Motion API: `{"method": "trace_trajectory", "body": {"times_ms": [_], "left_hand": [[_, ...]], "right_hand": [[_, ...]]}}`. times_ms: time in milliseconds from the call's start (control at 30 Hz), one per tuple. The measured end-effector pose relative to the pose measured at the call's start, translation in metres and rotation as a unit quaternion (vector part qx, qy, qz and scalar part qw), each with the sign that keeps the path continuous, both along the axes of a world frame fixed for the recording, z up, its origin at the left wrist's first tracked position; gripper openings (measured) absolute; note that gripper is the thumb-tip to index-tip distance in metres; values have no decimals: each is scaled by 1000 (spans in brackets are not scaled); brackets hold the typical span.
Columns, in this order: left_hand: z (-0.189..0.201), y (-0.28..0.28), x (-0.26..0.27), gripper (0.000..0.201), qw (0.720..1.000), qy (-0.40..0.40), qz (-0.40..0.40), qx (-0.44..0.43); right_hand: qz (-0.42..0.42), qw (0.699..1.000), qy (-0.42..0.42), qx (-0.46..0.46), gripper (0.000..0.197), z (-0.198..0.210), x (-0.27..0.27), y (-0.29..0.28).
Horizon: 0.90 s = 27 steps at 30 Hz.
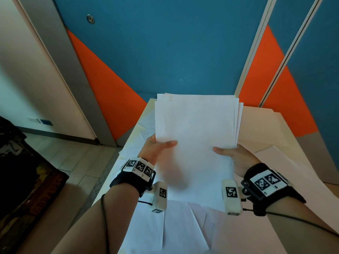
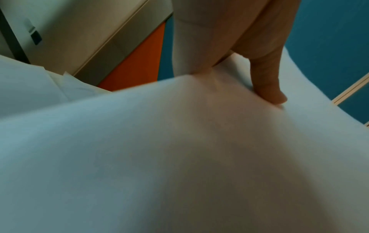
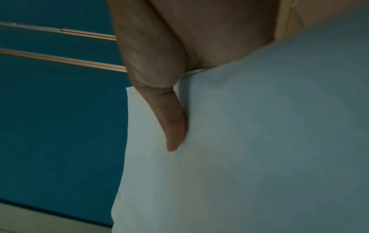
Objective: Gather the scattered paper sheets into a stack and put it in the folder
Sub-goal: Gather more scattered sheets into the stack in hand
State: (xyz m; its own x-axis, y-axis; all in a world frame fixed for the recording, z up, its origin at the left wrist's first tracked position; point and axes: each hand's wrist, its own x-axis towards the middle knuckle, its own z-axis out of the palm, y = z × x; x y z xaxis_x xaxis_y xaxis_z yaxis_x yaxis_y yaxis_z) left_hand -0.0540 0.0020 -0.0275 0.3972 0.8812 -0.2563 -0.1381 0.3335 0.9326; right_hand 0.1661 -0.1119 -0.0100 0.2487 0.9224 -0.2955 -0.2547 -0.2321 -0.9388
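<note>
**Both hands hold a loose stack of sheets above the table**

The left hand grips the left edge of the stack of white paper sheets, its thumb lying flat across the top sheet and its other fingers hidden behind the paper. The right hand grips the right edge the same way, thumb on top and pointing inward. In the left wrist view the thumb presses the paper down; in the right wrist view the thumb lies along the sheet.

The stack is held up off the table, tilted toward the person, and its sheets are not squared: several far and right edges show staggered. More white sheets lie flat on the table under the stack, near its near edge, and others lie along its left edge. A beige open folder lies at the table's right side, beside the right hand. Behind the table stands a blue and orange wall.
</note>
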Motion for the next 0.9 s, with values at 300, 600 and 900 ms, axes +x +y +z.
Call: {"method": "trace_trajectory", "body": {"times_ms": [300, 600, 900], "left_hand": [[-42, 2, -46, 41, 957, 289, -30, 10], [-91, -38, -137, 98, 679, 727, 7, -105], [-98, -44, -141, 37, 788, 598, 116, -87]], "right_hand": [[-87, 980, -167, -68, 53, -2, 15, 13], [-90, 965, -233, -85, 51, 1, 34, 18], [-74, 966, -230, -86, 110, -6, 27, 14]]}}
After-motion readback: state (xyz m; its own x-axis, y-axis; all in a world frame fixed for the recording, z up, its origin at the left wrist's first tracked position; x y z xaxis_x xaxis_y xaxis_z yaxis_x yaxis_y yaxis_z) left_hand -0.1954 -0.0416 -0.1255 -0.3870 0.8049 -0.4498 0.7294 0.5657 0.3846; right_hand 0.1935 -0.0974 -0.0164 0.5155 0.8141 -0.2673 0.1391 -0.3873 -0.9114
